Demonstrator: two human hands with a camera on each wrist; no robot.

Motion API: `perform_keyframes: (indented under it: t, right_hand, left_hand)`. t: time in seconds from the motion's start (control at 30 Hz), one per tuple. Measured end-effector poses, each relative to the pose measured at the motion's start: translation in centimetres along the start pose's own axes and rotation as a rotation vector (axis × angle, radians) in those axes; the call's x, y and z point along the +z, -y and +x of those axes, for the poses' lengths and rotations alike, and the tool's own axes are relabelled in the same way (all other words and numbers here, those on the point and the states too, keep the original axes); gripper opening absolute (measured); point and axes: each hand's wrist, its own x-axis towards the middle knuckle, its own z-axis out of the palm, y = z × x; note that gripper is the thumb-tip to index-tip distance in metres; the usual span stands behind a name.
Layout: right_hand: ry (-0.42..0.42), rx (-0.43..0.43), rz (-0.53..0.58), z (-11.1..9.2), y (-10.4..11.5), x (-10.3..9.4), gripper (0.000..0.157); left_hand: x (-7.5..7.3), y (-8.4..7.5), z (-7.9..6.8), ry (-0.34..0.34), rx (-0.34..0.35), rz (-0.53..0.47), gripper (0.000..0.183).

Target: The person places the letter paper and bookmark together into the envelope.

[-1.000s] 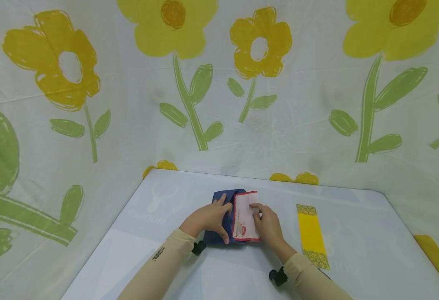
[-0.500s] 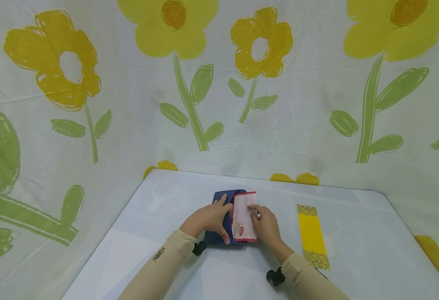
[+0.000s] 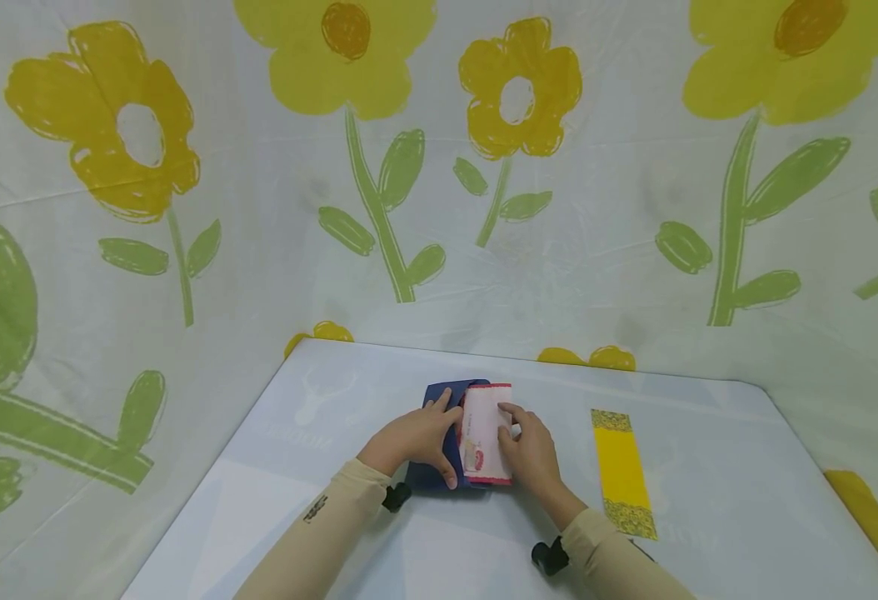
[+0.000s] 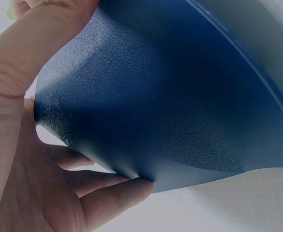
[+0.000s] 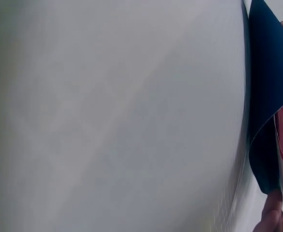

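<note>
Envelope, gripped by left hand, partly encloses card; right hand pinches card.

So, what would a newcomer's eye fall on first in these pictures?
Probably the large yellow flowers on the white backdrop behind the table. Next might come the bright yellow strip right of the right hand. Between that hand and the left hand, a pale, red-edged card stands out against a dark blue folder.
</note>
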Motion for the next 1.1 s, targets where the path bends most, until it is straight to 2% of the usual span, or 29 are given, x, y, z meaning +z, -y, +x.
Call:
perform_keyframes:
  t: [0.3, 0.5, 0.7, 1.1]
  right_hand:
    - [-0.001, -0.006, -0.015, 0.1, 0.3, 0.3, 0.044]
    - [-0.01, -0.067, -0.009, 0.2, 0.8, 0.6, 0.047]
    - [-0.021, -0.112, -0.024, 0.1, 1.0, 1.0, 0.048]
    - [-0.013, -0.085, -0.019, -0.1, 0.9, 1.4, 0.052]
  left_hand:
    - [-0.1, 0.0, 0.0, 0.001, 0.008, 0.004, 0.083]
    - [-0.1, -0.1, 0.1, -0.01, 0.012, 0.017, 0.087]
    - [-0.1, -0.1, 0.2, -0.022, 0.026, 0.031, 0.081]
    - [0.1, 0.1, 0.2, 0.003, 0.002, 0.022, 0.083]
